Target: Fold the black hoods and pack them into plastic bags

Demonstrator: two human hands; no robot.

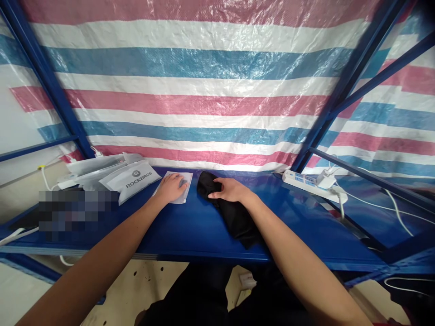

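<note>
At the left end of the blue tabletop [176, 231], I can see pale packets [134, 181] leaning in an overlapping stack, the front one printed ROCKBROS. Just right of them, the person's left hand [172, 186] lies palm down, fingers loosely spread, over a small translucent pouch [184, 194] with a dark grey patch; it isn't closed around it. Next comes a bunched black cloth [234, 219], stretching towards the near edge. The right hand [226, 189] rests on its upper part, thumb and fingers curved apart with cloth between; whether they pinch it, I can't tell. Farther right sits a white power strip [299, 178] bearing a white adapter [326, 179].
</note>
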